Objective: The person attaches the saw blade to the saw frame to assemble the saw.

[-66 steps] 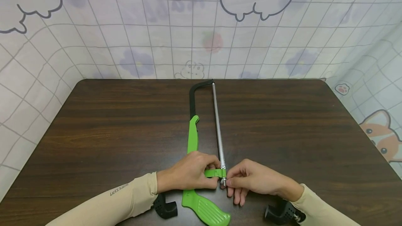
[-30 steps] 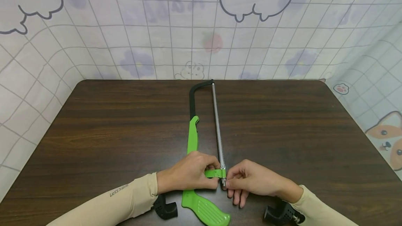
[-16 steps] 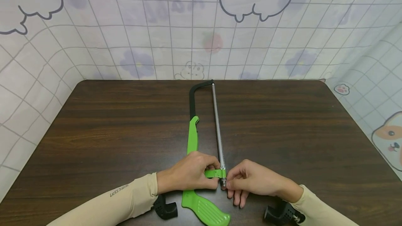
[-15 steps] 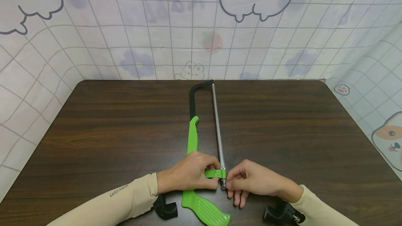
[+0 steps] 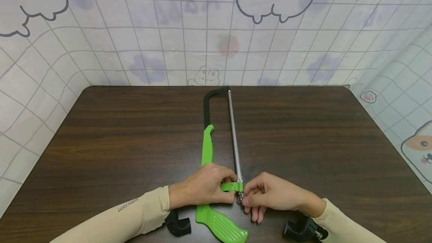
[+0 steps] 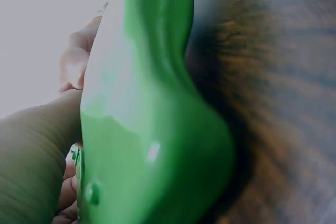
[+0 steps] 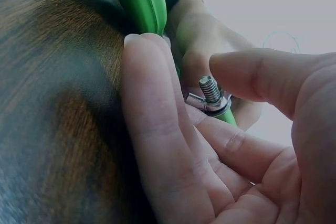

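Observation:
A hacksaw [image 5: 207, 147] lies on the table, its black front frame pointing away and its green handle [image 5: 223, 223] toward me. A silver blade [image 5: 234, 136] runs along its right side. My left hand [image 5: 210, 186] grips the green frame just ahead of the handle, with fingers and thumb about the short green bracket [image 5: 231, 186]. At that bracket's end, my right hand [image 5: 273, 194] has thumb and index finger on either side of a wing nut [image 7: 197, 101]. A threaded bolt end [image 7: 209, 88] sticks out past the nut. The green body [image 6: 168, 135] fills the left wrist view.
The dark wooden table [image 5: 135, 130] extends to both sides and behind the saw. A patterned cloth [image 5: 152, 29] hangs at its back and sides. Black wrist mounts [image 5: 178, 225] sit under both forearms.
The wing nut at the bracket has turned a little between frames, and my right thumb and index finger have shifted slightly. My left hand and the hacksaw have stayed in place.

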`<action>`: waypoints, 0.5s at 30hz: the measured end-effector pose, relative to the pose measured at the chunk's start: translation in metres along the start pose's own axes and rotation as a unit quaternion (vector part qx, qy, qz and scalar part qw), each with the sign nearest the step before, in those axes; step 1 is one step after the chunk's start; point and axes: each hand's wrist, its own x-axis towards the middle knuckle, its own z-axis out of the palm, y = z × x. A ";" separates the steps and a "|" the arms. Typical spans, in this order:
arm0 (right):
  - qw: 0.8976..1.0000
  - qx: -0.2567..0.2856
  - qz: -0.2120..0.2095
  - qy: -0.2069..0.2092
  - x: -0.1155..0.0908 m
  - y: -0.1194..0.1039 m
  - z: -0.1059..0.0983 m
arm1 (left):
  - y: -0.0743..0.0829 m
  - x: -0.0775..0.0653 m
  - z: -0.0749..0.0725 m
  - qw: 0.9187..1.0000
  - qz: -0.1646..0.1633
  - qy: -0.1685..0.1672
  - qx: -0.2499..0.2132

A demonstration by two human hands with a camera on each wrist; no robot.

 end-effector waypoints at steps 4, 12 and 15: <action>1.000 -0.009 0.001 0.006 0.000 0.000 0.001 | 0.001 0.000 0.000 1.000 0.000 0.002 0.004; 0.999 -0.016 0.013 0.025 0.001 -0.001 0.003 | 0.001 0.000 0.000 1.000 0.002 0.004 0.007; 0.999 -0.014 0.017 0.029 0.001 -0.001 0.004 | 0.001 0.000 0.000 1.000 -0.002 0.002 0.006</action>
